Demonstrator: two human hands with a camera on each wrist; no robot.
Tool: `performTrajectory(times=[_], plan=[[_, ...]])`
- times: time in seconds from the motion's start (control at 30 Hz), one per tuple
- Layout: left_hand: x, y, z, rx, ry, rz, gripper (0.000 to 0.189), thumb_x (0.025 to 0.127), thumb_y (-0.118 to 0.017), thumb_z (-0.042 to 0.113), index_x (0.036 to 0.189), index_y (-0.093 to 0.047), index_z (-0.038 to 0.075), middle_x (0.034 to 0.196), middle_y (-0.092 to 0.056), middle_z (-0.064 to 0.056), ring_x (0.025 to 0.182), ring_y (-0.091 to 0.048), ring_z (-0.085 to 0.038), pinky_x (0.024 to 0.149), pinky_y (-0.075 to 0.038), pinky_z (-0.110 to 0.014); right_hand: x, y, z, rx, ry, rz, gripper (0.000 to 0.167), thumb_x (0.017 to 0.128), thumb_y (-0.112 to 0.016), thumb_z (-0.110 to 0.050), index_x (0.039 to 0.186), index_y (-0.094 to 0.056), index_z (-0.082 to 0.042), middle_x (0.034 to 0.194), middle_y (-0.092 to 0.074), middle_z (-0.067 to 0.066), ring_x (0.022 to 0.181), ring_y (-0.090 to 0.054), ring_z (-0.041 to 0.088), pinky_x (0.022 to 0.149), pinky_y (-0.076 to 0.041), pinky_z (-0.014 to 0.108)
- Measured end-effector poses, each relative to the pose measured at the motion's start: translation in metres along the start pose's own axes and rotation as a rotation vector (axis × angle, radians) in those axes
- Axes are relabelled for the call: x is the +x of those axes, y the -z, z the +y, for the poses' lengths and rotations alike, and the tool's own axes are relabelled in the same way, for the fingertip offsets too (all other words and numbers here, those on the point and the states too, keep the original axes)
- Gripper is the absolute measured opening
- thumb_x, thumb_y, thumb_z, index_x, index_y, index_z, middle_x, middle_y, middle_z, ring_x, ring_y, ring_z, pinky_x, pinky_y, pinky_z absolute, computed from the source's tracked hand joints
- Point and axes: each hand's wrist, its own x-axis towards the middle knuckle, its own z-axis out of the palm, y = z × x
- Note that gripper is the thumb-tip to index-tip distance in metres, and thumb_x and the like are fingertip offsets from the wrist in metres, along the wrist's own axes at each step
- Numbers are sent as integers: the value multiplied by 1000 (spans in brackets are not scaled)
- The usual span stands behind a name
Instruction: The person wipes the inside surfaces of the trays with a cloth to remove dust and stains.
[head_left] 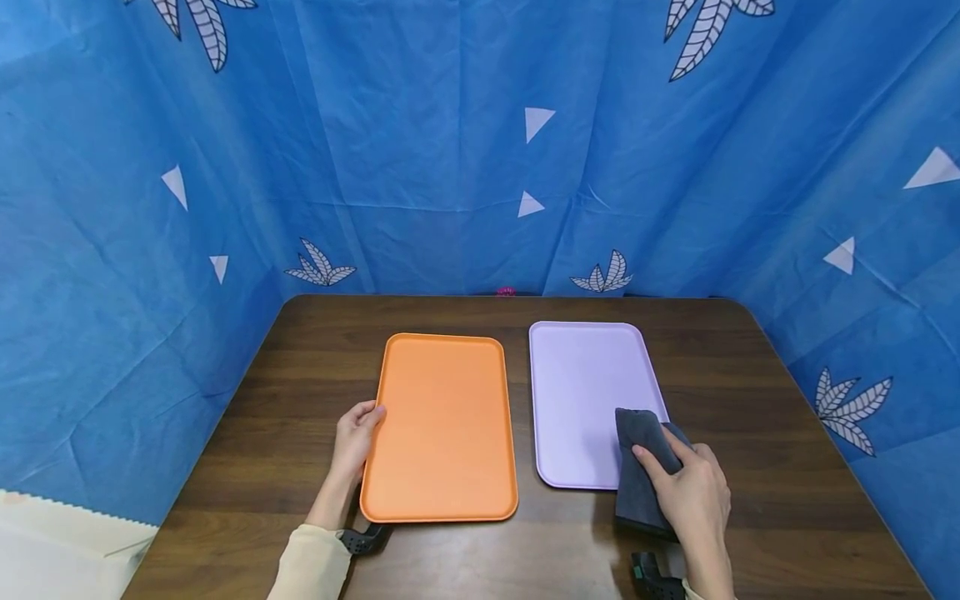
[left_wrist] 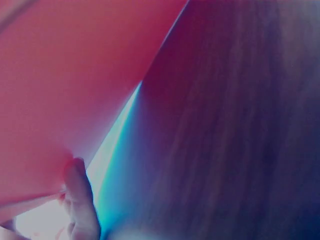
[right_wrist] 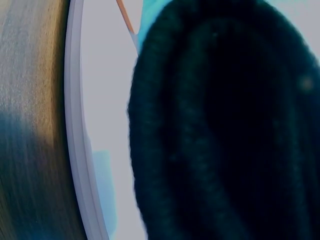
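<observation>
My left hand [head_left: 352, 442] grips an orange tray [head_left: 442, 433] by its left edge, thumb on top and fingers beneath. The left wrist view looks under the tray [left_wrist: 75, 75], whose underside is lifted off the wood, with a finger [left_wrist: 81, 200] against it. In my right hand [head_left: 697, 492] is a folded dark grey cloth [head_left: 637, 483], pinched between thumb and fingers. It overlaps the lower right corner of a lavender tray [head_left: 592, 392] in the head view. From the right wrist, the thick folds of the cloth [right_wrist: 170, 125] hide much of that tray [right_wrist: 107, 100].
Both trays are side by side over a dark brown wooden table [head_left: 300, 358], the orange one left of the lavender. A blue curtain [head_left: 420, 150] with leaf and triangle prints hangs behind the table and along its sides. Dark wrist devices [head_left: 363, 540] sit on both forearms.
</observation>
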Motion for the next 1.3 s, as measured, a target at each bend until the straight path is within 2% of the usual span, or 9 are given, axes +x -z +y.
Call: performTrajectory(times=[0.17,0.27,0.53,0.6,0.67,0.77,0.9,1.0,1.3], plan=[[-4,-8,2,1,-37,37,38,99,-54,14,125,-52,-14,83,-69,9,71,-62,-2,65,-52,-20,0,-1,-1,-3,2,-7,55,78,-82,-31,125,-66,-5,89,-56,17,67,-48,26,53,-35,32],[-7,-13,3,-9,-86,51,39,99,-55,14,125,-53,-14,86,-70,8,73,-63,0,66,-52,-18,0,-1,-2,-3,-1,-12,56,78,-82,-31,125,-66,-5,89,-56,17,67,-48,26,53,-34,31],[-20,-29,27,-149,-205,92,34,98,-55,10,123,-56,-14,76,-69,14,68,-65,-3,61,-54,-19,0,1,-4,16,-10,-3,57,79,-81,-34,126,-65,-6,88,-55,17,64,-45,25,52,-32,31],[-20,-33,28,-188,-258,113,34,98,-57,10,120,-57,-15,77,-69,14,68,-65,-3,61,-53,-18,1,3,-6,17,-6,11,56,79,-81,-33,126,-65,-7,89,-55,17,65,-46,26,52,-32,31],[-23,-39,34,-236,-307,127,31,97,-58,7,116,-57,-17,78,-70,12,68,-64,-3,60,-53,-18,2,5,-9,20,19,39,56,78,-82,-32,125,-66,-7,89,-56,19,68,-49,29,53,-35,35],[-25,-47,44,-304,-373,130,21,96,-58,3,109,-61,-13,77,-71,10,67,-64,-3,60,-52,-17,6,10,-16,39,71,96,55,77,-83,-29,124,-67,-7,89,-56,21,71,-51,33,55,-37,40],[-27,-59,59,-377,-442,99,12,95,-58,1,103,-66,0,78,-72,8,67,-65,-4,60,-53,-18,15,21,-33,93,147,184,54,76,-84,-23,124,-67,-7,88,-56,22,74,-52,35,58,-37,41],[-29,-70,71,-410,-482,74,13,95,-58,2,104,-67,2,80,-72,7,69,-66,-5,61,-54,-19,24,31,-51,150,208,241,53,75,-85,-20,123,-67,-6,89,-57,21,75,-50,33,59,-35,39],[-40,-104,93,-410,-586,39,25,95,-59,3,112,-61,-14,89,-74,8,76,-69,-6,66,-56,-20,55,49,-115,314,349,290,52,77,-84,-19,125,-67,-7,91,-55,22,81,-47,29,65,-35,40]])
